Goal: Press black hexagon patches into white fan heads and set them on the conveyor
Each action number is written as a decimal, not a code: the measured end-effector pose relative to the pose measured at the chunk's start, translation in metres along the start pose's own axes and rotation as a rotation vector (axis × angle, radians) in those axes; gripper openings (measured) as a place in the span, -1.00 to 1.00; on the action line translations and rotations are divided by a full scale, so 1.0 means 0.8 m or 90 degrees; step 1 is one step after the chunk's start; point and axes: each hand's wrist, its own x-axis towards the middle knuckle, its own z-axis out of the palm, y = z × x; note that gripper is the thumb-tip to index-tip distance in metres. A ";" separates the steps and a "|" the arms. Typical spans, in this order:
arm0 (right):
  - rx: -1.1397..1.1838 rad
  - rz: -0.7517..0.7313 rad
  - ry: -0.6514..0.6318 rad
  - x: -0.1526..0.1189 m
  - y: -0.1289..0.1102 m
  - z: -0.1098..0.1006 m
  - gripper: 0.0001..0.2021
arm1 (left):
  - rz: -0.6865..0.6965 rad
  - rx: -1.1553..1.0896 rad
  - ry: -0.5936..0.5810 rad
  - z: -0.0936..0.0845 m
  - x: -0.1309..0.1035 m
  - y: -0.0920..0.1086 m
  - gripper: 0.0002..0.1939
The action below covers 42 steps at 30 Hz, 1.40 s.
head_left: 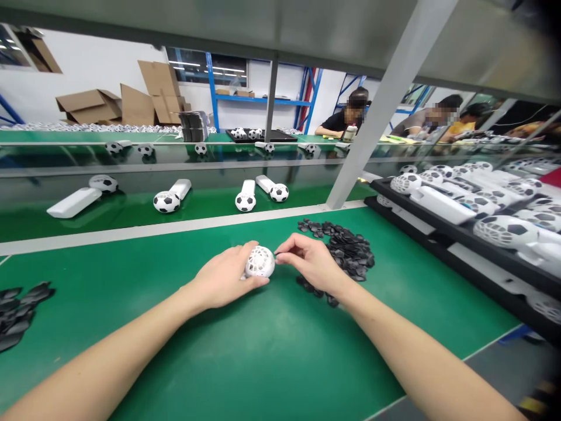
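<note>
Near the middle of the green work surface (pixel 263 351), my left hand (pixel 225 276) is closed around a white football-shaped fan head (pixel 260 263). Its slotted grille faces up, and the rest of the item is hidden under the hand. Just right of it, my right hand (pixel 313 263) pinches a small black piece (pixel 277 255) between thumb and forefinger, close to the ball's edge. Only a dark bit of that piece shows. Beside and behind my right hand lies a loose pile of flat black pieces (pixel 350 248).
More black pieces (pixel 20 313) lie at the left edge. Beyond a pale rail (pixel 131 232), several football-headed fans (pixel 166 202) lie on a green belt. Stacked black trays (pixel 438 234) of fans stand at right. A slanted metal post (pixel 372 123) rises ahead. Co-workers (pixel 346 117) sit across.
</note>
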 end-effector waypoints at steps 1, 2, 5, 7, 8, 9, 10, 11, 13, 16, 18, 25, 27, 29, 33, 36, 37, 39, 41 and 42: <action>-0.022 -0.022 -0.010 -0.001 -0.002 -0.001 -0.97 | -0.013 -0.003 0.001 0.002 -0.001 0.001 -0.41; -0.044 -0.048 -0.025 -0.002 -0.004 -0.001 -0.97 | -0.025 -0.006 -0.001 0.003 -0.002 0.002 -0.43; -0.088 -0.127 -0.082 -0.004 -0.007 0.003 -0.97 | -0.040 -0.012 -0.001 0.003 -0.006 0.005 -0.42; -0.090 -0.143 -0.110 -0.005 -0.005 0.010 -0.96 | -0.043 -0.017 0.007 0.004 -0.007 0.005 -0.40; -0.083 -0.138 -0.110 -0.006 -0.002 0.015 -0.97 | -0.044 -0.021 0.011 0.005 -0.007 0.004 -0.37; -0.072 -0.130 -0.099 -0.006 0.001 0.020 -0.98 | -0.046 -0.025 0.013 0.005 -0.007 0.004 -0.33; -0.061 -0.123 -0.081 -0.006 0.005 0.024 -0.98 | -0.048 -0.028 0.018 0.006 -0.007 0.003 -0.27; -0.052 -0.118 -0.060 -0.006 0.008 0.029 -0.96 | -0.049 -0.032 0.023 0.006 -0.007 0.003 -0.22; -0.046 -0.112 -0.026 -0.006 0.012 0.036 -0.92 | -0.044 -0.045 0.029 0.006 -0.007 0.003 -0.20; -0.064 -0.116 -0.022 -0.006 0.012 0.038 -0.91 | -0.043 -0.065 0.035 0.006 -0.006 0.004 -0.33; -0.090 -0.142 -0.044 -0.006 0.009 0.034 -0.92 | -0.047 -0.072 0.038 0.006 -0.006 0.004 -0.37; -0.125 -0.171 -0.049 -0.008 -0.002 0.016 -0.91 | -0.041 -0.067 0.028 0.006 -0.007 -0.007 -0.42; -0.166 -0.192 -0.070 -0.007 -0.003 0.014 -0.82 | -0.043 -0.061 0.023 0.005 -0.008 -0.010 -0.44; -0.204 -0.218 -0.094 -0.007 -0.003 0.012 -0.81 | -0.048 -0.053 0.021 0.004 -0.009 -0.010 -0.43; -0.192 -0.198 -0.062 -0.010 -0.004 0.012 -0.86 | -0.061 -0.026 0.022 0.004 -0.011 -0.006 -0.42; -0.147 -0.174 -0.018 -0.013 -0.008 0.012 -0.89 | -0.069 -0.007 0.026 0.005 -0.012 -0.003 -0.41; -0.148 -0.186 -0.018 -0.014 -0.009 0.013 -0.91 | -0.068 -0.003 0.029 0.005 -0.012 -0.003 -0.40; -0.181 -0.235 -0.036 -0.015 -0.010 0.014 -0.88 | -0.063 -0.002 0.037 0.005 -0.012 -0.002 -0.41; -0.232 -0.301 -0.051 -0.015 -0.009 0.018 -0.78 | -0.058 -0.006 0.045 0.006 -0.013 -0.002 -0.41; -0.258 -0.334 -0.058 -0.015 -0.008 0.020 -0.75 | -0.056 -0.009 0.047 0.006 -0.013 -0.001 -0.39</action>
